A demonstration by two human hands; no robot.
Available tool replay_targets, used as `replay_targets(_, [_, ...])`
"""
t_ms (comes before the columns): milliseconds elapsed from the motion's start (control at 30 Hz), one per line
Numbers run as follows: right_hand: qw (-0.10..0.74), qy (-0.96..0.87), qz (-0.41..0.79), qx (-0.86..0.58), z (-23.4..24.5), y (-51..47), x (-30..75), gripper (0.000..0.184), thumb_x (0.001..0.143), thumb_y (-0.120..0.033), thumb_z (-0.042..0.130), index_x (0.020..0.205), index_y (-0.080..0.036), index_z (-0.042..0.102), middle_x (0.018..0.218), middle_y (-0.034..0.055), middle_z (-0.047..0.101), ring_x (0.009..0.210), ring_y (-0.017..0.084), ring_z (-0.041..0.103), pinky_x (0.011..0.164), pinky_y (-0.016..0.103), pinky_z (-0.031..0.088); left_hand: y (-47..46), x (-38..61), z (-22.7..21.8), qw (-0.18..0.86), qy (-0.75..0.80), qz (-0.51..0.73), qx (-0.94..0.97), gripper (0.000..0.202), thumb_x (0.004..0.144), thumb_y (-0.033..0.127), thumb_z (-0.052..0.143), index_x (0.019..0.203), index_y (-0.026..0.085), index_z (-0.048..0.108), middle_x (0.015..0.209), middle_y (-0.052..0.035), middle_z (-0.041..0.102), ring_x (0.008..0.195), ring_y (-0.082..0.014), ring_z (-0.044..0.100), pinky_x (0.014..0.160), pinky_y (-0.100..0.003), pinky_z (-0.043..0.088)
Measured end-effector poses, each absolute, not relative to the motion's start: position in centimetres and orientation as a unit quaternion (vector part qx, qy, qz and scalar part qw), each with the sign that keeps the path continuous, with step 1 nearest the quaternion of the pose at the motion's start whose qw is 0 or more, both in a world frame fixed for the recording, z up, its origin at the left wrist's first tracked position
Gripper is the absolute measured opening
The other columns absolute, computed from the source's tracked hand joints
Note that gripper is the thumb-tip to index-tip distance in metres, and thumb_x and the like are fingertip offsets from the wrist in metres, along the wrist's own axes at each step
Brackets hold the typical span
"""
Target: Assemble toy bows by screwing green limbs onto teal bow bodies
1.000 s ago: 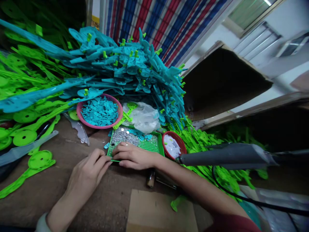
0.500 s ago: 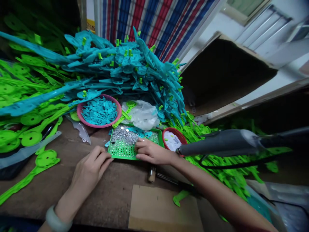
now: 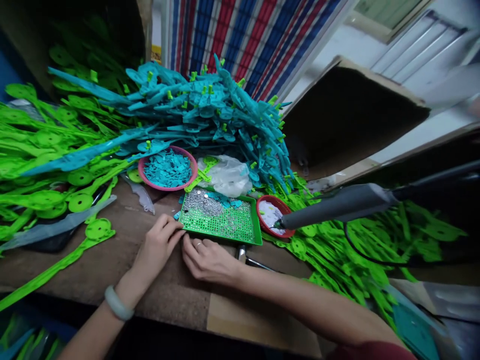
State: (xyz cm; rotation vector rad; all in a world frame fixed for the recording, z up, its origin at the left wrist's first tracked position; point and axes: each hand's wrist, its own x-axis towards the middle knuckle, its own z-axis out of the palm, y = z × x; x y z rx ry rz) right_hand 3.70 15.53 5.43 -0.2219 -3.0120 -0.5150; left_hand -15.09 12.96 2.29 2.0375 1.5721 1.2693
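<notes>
L hand (image 3: 159,241): thumb & fingertips together at near L corner of green tray (image 3: 200,226); whether clamped on anything, can't tell. R hand (image 3: 210,261): fingers curled, just beside L fingertips, at tray's near edge; grip contents hidden. Beyond grip: small metal pcs (image 3: 205,204) in tray; farther, pink bowl (image 3: 167,189) w/ blue pcs (image 3: 167,169); to R, red bowl (image 3: 277,200).

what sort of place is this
Probably a small assembly workshop: a big heap of blue plastic pieces, a green perforated tray of small metal parts, and a pink bowl of little blue pieces suggest it.
</notes>
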Motion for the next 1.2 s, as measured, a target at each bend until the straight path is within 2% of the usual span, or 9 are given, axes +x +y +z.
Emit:
replay_targets(100, [0.007,-0.978,-0.173,-0.118,4.8,14.7,2.7,0.03,0.095,-0.01,0.035,0.109,-0.001,0.06,0.112,0.0263,0.063,0.081,0.022,0.062,0.054,0.032,0.047,12.7,-15.5,2.3,0.135,0.553,0.455,0.685,0.012,0.094,0.021,0.052,0.097,0.018,0.063,0.088,-0.002,0.057,0.079,-0.0142,0.062,0.073,-0.027,0.055])
replay_targets(200, [-0.049,-0.975,-0.095,-0.197,5.2,14.6,1.7,0.022,0.094,-0.01,0.039,0.103,-0.007,0.059,0.102,0.0198,0.063,0.088,0.025,0.062,0.059,0.033,0.052,12.4,-16.2,2.4,0.13,0.57,0.474,0.658,0.012,0.094,0.023,0.054,0.099,0.018,0.064,0.092,-0.0033,0.058,0.081,-0.0147,0.062,0.071,-0.027,0.055])
replay_targets(433, [-0.12,-0.939,0.016,-0.321,6.7,14.0,2.4,0.015,0.092,-0.006,0.044,0.101,-0.012,0.055,0.093,0.0129,0.06,0.08,0.022,0.06,0.057,0.031,0.05,12.1,-17.0,3.0,0.09,0.577,0.498,0.642,0.013,0.094,0.023,0.054,0.097,0.018,0.065,0.09,-0.0033,0.061,0.082,-0.0167,0.061,0.073,-0.03,0.052])
replay_targets(533, [-0.081,-0.927,0.059,-0.362,7.8,14.9,4.4,0.017,0.09,-0.006,0.046,0.099,-0.015,0.056,0.093,0.0099,0.06,0.077,0.02,0.057,0.062,0.03,0.047,11.9,-16.4,3.3,0.065,0.575,0.501,0.643,0.014,0.094,0.023,0.053,0.099,0.018,0.065,0.09,-0.0038,0.059,0.082,-0.0171,0.06,0.074,-0.031,0.051])
replay_targets(700, [0.022,-0.885,0.114,-0.452,9.4,19.3,5.3,0.026,0.086,0.001,0.04,0.1,-0.012,0.058,0.108,0.0152,0.059,0.097,0.021,0.054,0.076,0.029,0.042,11.6,-14.5,3.1,0.058,0.549,0.448,0.703,0.018,0.095,0.023,0.051,0.108,0.02,0.063,0.095,-0.0045,0.057,0.085,-0.0166,0.061,0.077,-0.03,0.051])
replay_targets(833, [0.017,-0.904,0.206,-0.374,9.0,21.9,2.3,0.018,0.093,-0.012,0.046,0.089,-0.014,0.063,0.092,0.0034,0.066,0.082,0.012,0.056,0.074,0.021,0.04,11.8,-14.1,2.4,0.055,0.553,0.387,0.736,0.02,0.096,0.025,0.048,0.11,0.019,0.062,0.09,-0.0037,0.057,0.075,-0.017,0.061,0.067,-0.029,0.05])
replay_targets(900, [-0.003,-0.911,0.234,-0.339,8.8,22.5,1.8,0.023,0.095,-0.02,0.049,0.079,-0.014,0.064,0.082,0.0014,0.065,0.074,0.011,0.054,0.072,0.021,0.038,11.9,-14.4,2.2,0.05,0.561,0.366,0.741,0.02,0.096,0.026,0.047,0.109,0.019,0.062,0.088,-0.0034,0.057,0.071,-0.0174,0.061,0.065,-0.029,0.049])
replay_targets(1067, [-0.055,-0.901,0.234,-0.362,9.4,23.2,5.8,0.033,0.093,-0.026,0.054,0.063,-0.012,0.061,0.067,0.0046,0.06,0.066,0.014,0.052,0.068,0.026,0.037,12.1,-14.9,2.1,0.067,0.566,0.344,0.746,0.019,0.097,0.027,0.046,0.109,0.02,0.058,0.092,-0.0031,0.059,0.074,-0.0173,0.064,0.066,-0.029,0.05])
replay_targets(1200, [-0.045,-0.888,0.229,-0.397,10.1,23.1,8.3,0.038,0.1,-0.031,0.042,0.075,-0.011,0.063,0.085,0.0091,0.064,0.082,0.016,0.056,0.076,0.026,0.039,12.2,-14.7,2.2,0.075,0.575,0.333,0.743,0.016,0.097,0.029,0.045,0.105,0.021,0.057,0.092,-0.0031,0.059,0.075,-0.0186,0.064,0.066,-0.03,0.05])
